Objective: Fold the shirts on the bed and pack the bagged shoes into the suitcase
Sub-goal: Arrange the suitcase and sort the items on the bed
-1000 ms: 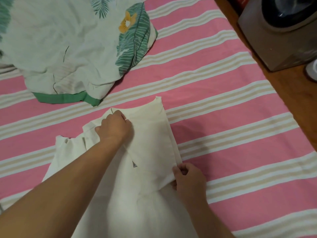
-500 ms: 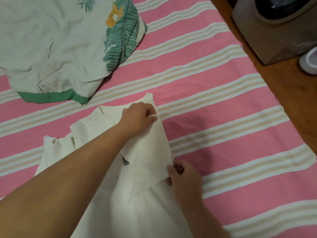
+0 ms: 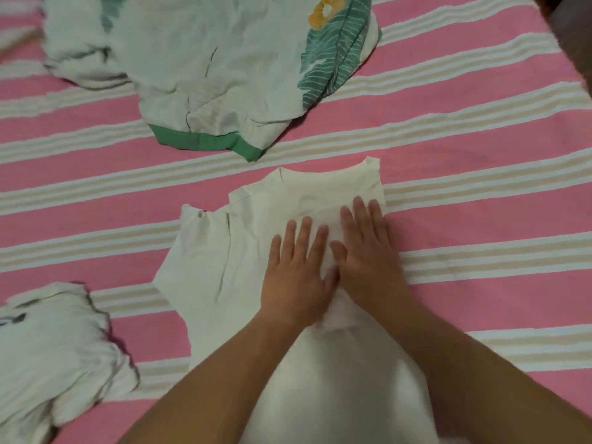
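Head view: leaf-print shirt [image 3: 208,68] lies beyond flat hands on cream shirt [image 3: 243,251].

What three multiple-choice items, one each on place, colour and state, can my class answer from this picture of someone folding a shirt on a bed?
1. Where does the leaf-print garment lie from the cream shirt?
A. beyond it
B. under it
C. on top of it

2. What colour is the leaf-print garment's hem band?
A. blue
B. green
C. black

3. How are the left hand and right hand placed?
A. raised in the air
B. pinching a sleeve
C. flat on the shirt

Answers: 1 A, it lies farther up the bed; 2 B, the band is green; 3 C, the fingers are spread, palms down.
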The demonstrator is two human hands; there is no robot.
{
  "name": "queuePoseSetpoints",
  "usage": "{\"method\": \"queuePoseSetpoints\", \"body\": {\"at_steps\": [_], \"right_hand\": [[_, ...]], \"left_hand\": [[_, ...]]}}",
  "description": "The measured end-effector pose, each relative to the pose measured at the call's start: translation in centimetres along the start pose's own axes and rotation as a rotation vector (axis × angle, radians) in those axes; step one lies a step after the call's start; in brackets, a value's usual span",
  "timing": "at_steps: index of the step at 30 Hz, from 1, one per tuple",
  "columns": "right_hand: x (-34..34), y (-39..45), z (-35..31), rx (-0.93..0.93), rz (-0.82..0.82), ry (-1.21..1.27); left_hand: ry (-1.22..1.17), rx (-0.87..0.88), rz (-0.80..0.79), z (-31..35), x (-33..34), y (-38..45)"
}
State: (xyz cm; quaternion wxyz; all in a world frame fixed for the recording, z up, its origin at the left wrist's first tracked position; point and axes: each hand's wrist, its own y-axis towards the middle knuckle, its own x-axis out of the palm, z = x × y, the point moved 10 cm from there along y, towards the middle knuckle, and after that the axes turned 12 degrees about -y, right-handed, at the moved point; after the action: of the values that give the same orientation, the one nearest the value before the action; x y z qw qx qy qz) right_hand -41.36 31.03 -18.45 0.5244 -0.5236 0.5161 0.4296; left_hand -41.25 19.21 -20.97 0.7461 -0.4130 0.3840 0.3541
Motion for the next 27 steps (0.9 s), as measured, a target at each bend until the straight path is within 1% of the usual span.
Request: {"method": "queuePoseSetpoints", "body": {"at_steps": [2,4,5,6,7,8,9,10,11,12,13,15,16,17,19,20,21,22,24,25,27], "right_hand": [[2.3,1.0,0.5,-0.059,-0.097,-0.095],[2.9,1.4,0.9,-0.078,-0.134,-0.139],[2.9,1.4,0.9,-0.075,-0.149,-0.170],[2.6,1.5,0.8,-0.056,-0.156,-0.200],[1.9,1.5,0.4,-0.027,-0.148,-0.213],[0.9,1.4,-0.5,-0.008,-0.120,-0.200],[-0.2,1.3,-1.9,-0.014,-0.085,-0.164],[-1.2,1.1,-3.9,-0.046,-0.055,-0.124],[-1.9,1.0,-6.2,-0.095,-0.035,-0.084],[-2.3,0.8,-8.7,-0.149,-0.020,-0.050],[-2.6,0.7,-11.0,-0.190,-0.001,-0.020],[-3.1,0.7,-14.8,-0.225,0.048,0.025],[-3.3,0.8,-16.3,-0.213,0.050,0.052],[-3.5,0.8,-17.5,-0.193,0.037,0.092],[-4.4,0.4,-20.3,-0.199,0.037,0.155],[-4.9,0.0,-22.1,-0.237,0.044,0.171],[-5.2,-0.5,-24.2,-0.296,0.030,0.184],[-5.2,-1.0,-26.7,-0.367,-0.013,0.189],[-3.7,-1.5,-31.8,-0.471,-0.154,0.157],[-2.4,-1.4,-33.8,-0.471,-0.225,0.125],[0.8,-1.1,-36.2,-0.347,-0.367,0.089]], "left_hand": [[-0.040,0.005,0.018,-0.1,-0.1,0.3],[-0.093,0.029,0.008,-0.1,-0.6,0.3],[-0.107,0.036,0.037,-0.7,-1.6,-0.1],[-0.119,0.030,0.124,-1.9,-3.4,-1.0],[-0.143,-0.010,0.247,-3.9,-5.6,-2.3],[-0.173,-0.105,0.371,-7.1,-7.7,-4.0],[-0.201,-0.246,0.468,-11.1,-9.3,-5.9],[-0.248,-0.415,0.516,-15.7,-10.1,-7.9],[-0.307,-0.579,0.510,-19.9,-10.3,-9.6],[-0.353,-0.699,0.465,-23.2,-10.0,-10.6],[-0.360,-0.743,0.391,-25.2,-9.5,-10.8],[-0.370,-0.685,0.262,-26.0,-8.5,-10.3],[-0.415,-0.674,0.236,-25.9,-8.1,-10.5],[-0.491,-0.701,0.250,-26.1,-7.8,-11.5],[-0.692,-0.866,0.396,-27.5,-6.7,-15.5],[-0.785,-0.956,0.456,-27.9,-5.8,-17.8],[-0.854,-1.003,0.484,-27.7,-4.9,-19.6],[-0.917,-1.005,0.491,-27.2,-4.1,-20.7],[-1.066,-0.958,0.500,-26.5,-3.0,-21.6],[-1.146,-0.937,0.508,-26.4,-2.7,-21.8],[-1.288,-0.902,0.512,-26.5,-2.2,-22.4]]}}
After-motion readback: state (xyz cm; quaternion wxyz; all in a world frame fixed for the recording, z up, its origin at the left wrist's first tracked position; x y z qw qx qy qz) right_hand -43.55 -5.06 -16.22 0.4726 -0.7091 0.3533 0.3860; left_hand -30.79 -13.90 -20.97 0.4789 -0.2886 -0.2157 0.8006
